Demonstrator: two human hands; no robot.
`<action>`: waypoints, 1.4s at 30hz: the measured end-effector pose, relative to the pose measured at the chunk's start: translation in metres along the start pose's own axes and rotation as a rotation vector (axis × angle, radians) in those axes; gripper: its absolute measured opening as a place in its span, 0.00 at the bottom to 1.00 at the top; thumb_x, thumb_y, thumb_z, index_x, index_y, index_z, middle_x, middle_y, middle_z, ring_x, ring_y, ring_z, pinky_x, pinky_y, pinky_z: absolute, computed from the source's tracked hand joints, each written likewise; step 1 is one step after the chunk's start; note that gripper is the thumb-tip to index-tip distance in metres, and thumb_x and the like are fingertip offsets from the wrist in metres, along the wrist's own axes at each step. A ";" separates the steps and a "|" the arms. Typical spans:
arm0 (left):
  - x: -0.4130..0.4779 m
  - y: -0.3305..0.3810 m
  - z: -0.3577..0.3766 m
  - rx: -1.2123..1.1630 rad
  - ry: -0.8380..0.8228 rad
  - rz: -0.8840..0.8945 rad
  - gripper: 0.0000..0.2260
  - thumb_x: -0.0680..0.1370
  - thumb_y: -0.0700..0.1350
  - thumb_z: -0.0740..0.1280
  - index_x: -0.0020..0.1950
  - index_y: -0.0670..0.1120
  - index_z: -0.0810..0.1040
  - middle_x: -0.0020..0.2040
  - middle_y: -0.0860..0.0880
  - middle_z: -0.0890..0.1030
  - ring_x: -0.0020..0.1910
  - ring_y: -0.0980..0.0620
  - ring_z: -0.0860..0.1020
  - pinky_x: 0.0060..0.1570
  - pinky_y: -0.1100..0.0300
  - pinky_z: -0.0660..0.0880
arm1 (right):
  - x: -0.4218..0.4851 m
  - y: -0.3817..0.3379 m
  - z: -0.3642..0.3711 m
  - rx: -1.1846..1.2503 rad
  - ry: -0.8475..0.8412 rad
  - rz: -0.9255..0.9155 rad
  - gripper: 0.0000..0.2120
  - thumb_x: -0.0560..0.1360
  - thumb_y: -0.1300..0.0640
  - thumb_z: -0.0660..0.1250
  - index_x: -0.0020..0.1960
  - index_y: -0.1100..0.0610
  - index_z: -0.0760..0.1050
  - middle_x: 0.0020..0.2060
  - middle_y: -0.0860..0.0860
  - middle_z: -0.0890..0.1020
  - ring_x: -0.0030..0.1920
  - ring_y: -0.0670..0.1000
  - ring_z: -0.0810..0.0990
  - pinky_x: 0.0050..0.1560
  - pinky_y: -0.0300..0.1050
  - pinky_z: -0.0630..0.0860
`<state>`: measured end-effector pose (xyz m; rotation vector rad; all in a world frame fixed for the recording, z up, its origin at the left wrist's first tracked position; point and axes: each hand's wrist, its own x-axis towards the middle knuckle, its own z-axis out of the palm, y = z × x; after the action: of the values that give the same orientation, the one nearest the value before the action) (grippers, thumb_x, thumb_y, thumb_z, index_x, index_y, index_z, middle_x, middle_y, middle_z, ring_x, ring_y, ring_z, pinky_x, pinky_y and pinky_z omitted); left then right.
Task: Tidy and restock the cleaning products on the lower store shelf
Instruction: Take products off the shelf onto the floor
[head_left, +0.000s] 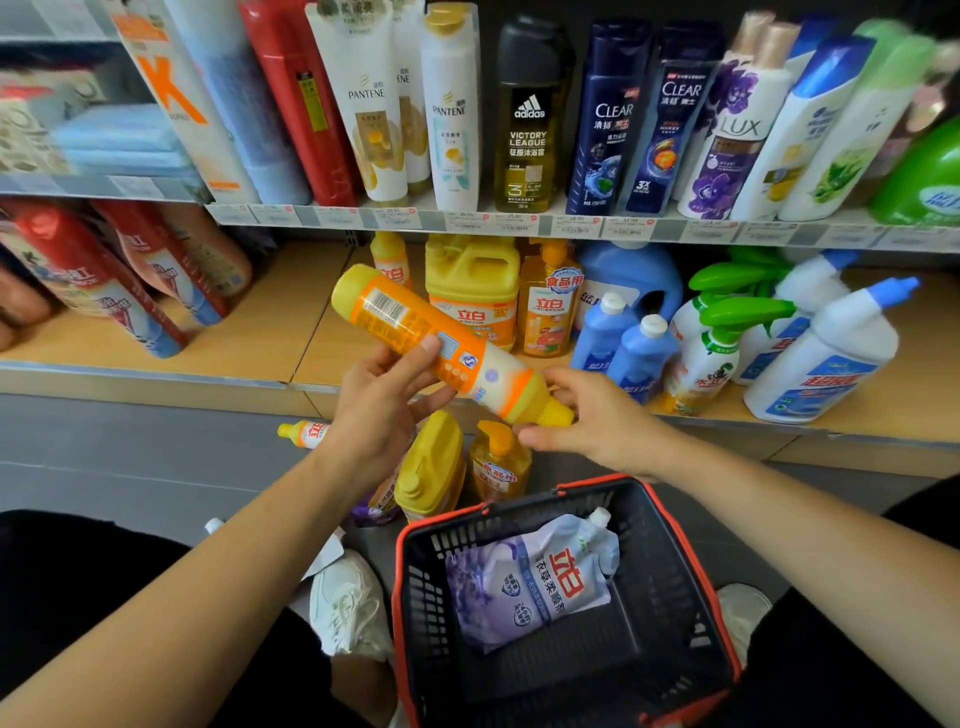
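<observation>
The tilted bottle is clamped by the left grip, its cap pinched by the right grip; if let slip, the floor bottles could be toppled.

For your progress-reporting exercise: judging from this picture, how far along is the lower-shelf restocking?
Done: a yellow jug and blue bottles stand on the lower shelf. In hand: left hand and right hand hold a tilted orange bottle. Probably left: a second jug, pump bottle and small bottle on the floor, plus the pouch in the basket.
</observation>
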<state>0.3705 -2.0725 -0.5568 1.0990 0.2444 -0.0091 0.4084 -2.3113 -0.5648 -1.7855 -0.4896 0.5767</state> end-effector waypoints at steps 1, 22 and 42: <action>0.001 0.000 -0.003 -0.030 -0.002 -0.008 0.21 0.74 0.49 0.74 0.63 0.43 0.77 0.59 0.43 0.85 0.58 0.46 0.84 0.47 0.58 0.82 | 0.002 -0.001 0.000 0.081 0.047 -0.015 0.23 0.72 0.64 0.76 0.63 0.52 0.74 0.51 0.54 0.85 0.49 0.53 0.86 0.50 0.48 0.83; 0.013 0.001 -0.041 1.083 -0.135 0.392 0.29 0.72 0.57 0.78 0.70 0.54 0.74 0.61 0.58 0.79 0.59 0.59 0.77 0.54 0.58 0.77 | 0.059 -0.070 0.005 -0.250 0.315 -0.325 0.12 0.78 0.54 0.70 0.49 0.64 0.76 0.38 0.61 0.80 0.37 0.53 0.80 0.34 0.48 0.78; 0.149 0.008 -0.157 0.571 0.509 0.171 0.22 0.74 0.43 0.77 0.63 0.42 0.72 0.57 0.46 0.80 0.54 0.48 0.80 0.59 0.47 0.79 | 0.289 0.022 0.088 -0.253 0.300 0.009 0.33 0.72 0.56 0.77 0.73 0.55 0.66 0.65 0.52 0.75 0.59 0.52 0.78 0.57 0.45 0.75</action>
<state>0.4865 -1.9133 -0.6478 1.6811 0.6292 0.3779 0.5845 -2.0792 -0.6462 -2.0735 -0.3578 0.2520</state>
